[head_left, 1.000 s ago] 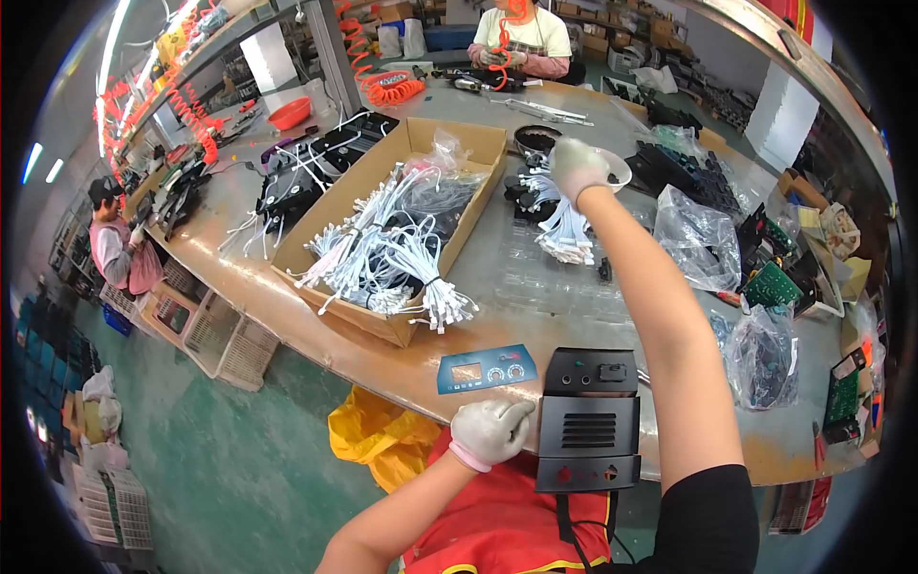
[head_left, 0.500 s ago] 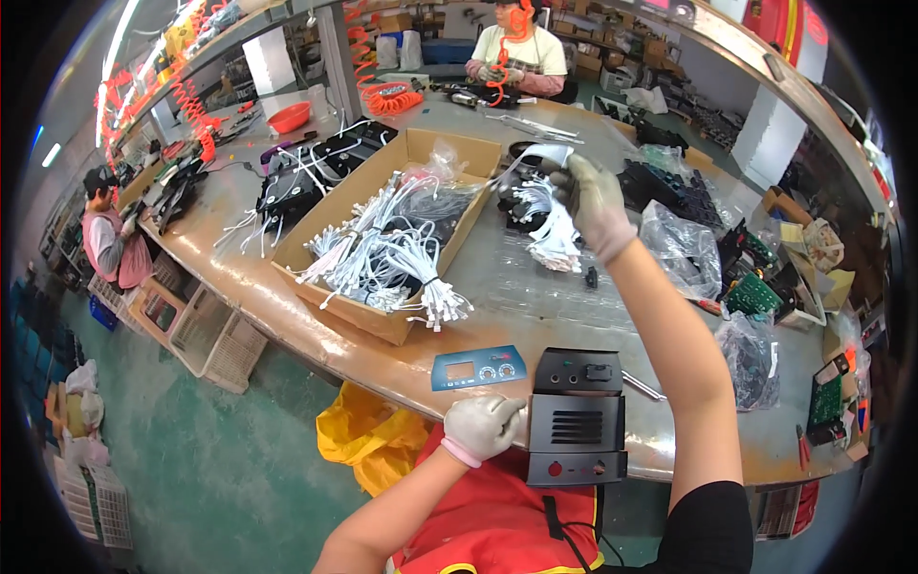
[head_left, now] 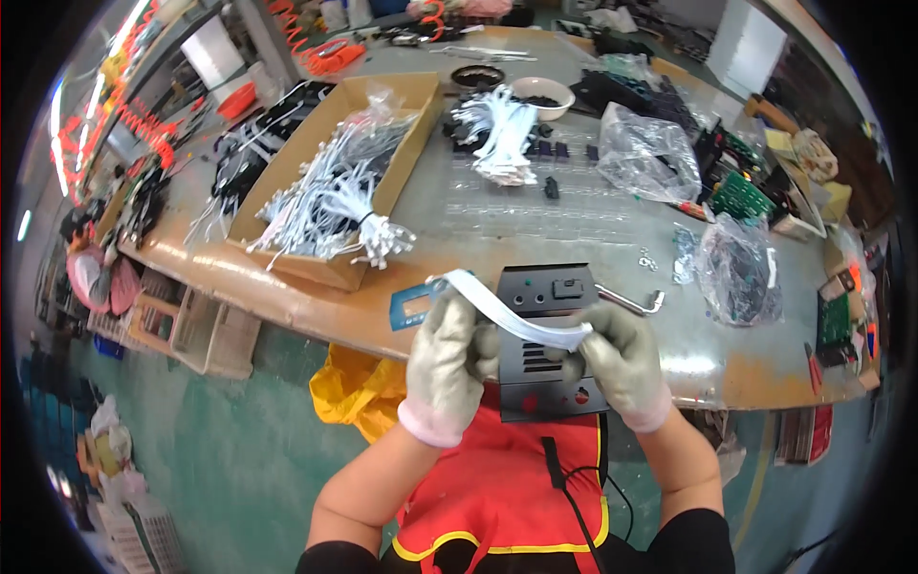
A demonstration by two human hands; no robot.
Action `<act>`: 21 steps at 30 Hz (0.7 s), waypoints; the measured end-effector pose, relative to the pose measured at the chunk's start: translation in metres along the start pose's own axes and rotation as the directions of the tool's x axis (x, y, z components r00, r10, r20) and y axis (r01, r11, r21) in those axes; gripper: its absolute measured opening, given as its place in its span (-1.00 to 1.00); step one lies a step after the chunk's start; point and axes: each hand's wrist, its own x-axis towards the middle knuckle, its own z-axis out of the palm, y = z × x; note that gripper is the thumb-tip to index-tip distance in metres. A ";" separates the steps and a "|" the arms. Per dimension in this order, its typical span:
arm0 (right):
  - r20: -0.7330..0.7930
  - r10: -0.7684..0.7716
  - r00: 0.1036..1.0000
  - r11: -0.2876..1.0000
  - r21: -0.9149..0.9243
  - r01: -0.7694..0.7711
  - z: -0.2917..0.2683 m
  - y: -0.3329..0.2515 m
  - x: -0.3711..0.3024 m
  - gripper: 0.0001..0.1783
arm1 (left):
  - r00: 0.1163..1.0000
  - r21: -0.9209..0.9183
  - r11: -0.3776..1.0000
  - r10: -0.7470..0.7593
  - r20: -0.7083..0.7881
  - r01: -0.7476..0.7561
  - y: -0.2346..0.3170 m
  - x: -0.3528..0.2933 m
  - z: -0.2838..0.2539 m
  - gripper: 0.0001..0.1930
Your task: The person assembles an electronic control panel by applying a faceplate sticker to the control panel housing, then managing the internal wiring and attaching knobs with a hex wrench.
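Note:
A flat white ribbon cable [head_left: 512, 321] is stretched in a slight curve between my gloved hands. My left hand [head_left: 442, 373] pinches its left end, and my right hand [head_left: 626, 365] grips the other end, which has a small connector. Beneath the cable stands a black metal housing [head_left: 516, 392] with slots and round holes, at the table's front edge; my hands partly cover it. A blue control panel overlay [head_left: 405, 314] lies just beyond my left hand, partly hidden by it. Farther back rests a bundle of white ribbon cables [head_left: 507, 139].
A cardboard box [head_left: 405, 167] full of white cable bundles stands at the left. Beyond the ribbon bundle are a white bowl [head_left: 564, 92] and a dark bowl [head_left: 476, 75]. A metal socket wrench [head_left: 631, 302], plastic bags [head_left: 650, 153] and green circuit boards [head_left: 738, 196] lie to the right.
My right hand has come back from the far ribbon bundle to above the black housing, bringing the ribbon cable. My left hand has risen from beside the housing and taken the cable's other end.

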 end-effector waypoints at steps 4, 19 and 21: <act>-0.025 -0.002 1.000 0.993 -0.117 -0.001 0.001 0.033 -0.035 -0.78 | 0.998 0.077 0.997 0.006 -0.064 -0.001 -0.007 0.006 0.000 -0.69; 0.115 0.075 0.991 0.973 0.211 -0.098 0.015 0.025 -0.015 -0.55 | 0.993 0.576 0.812 0.116 0.001 -0.096 -0.038 -0.046 0.008 -0.85; 0.071 0.139 0.988 0.950 0.270 -0.153 0.016 0.037 -0.017 -0.76 | 0.987 0.701 0.701 0.158 0.022 -0.128 -0.050 -0.053 0.002 -0.89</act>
